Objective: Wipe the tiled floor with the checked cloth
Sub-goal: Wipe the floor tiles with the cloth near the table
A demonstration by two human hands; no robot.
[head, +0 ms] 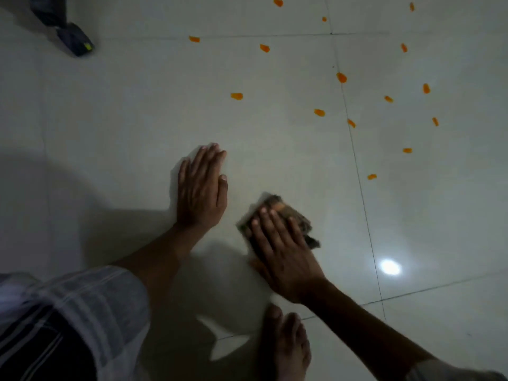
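Right hand [283,251] lies flat, fingers straight, pressing the folded checked cloth [286,213] onto the tiled floor [288,149]; cloth edges blur, so a wipe stroke looks to be under way. Left hand [202,188] is just left of the cloth, palm down, fingers straight and together, touching bare tile and holding nothing; likely a brace for body weight. Hands apart, neither curled round anything

Step in hand, as judged: the wiping pass itself, on the tile nearest the person. Next move probably calls for pushing the cloth outward toward the orange bits [319,112] scattered beyond and to the right of the cloth, keeping the palm flat so the fold does not open, and shifting the bracing hand ahead

Near side of the cloth: a bare foot [286,345], and a checked garment [68,306] over the knee, well to its left. Floor is pale, glossy, with thin dark grout lines; a lamp glare [389,267] sits right of the cloth. Far beyond it, up left, a dark object [75,39], unclear what. Room dim
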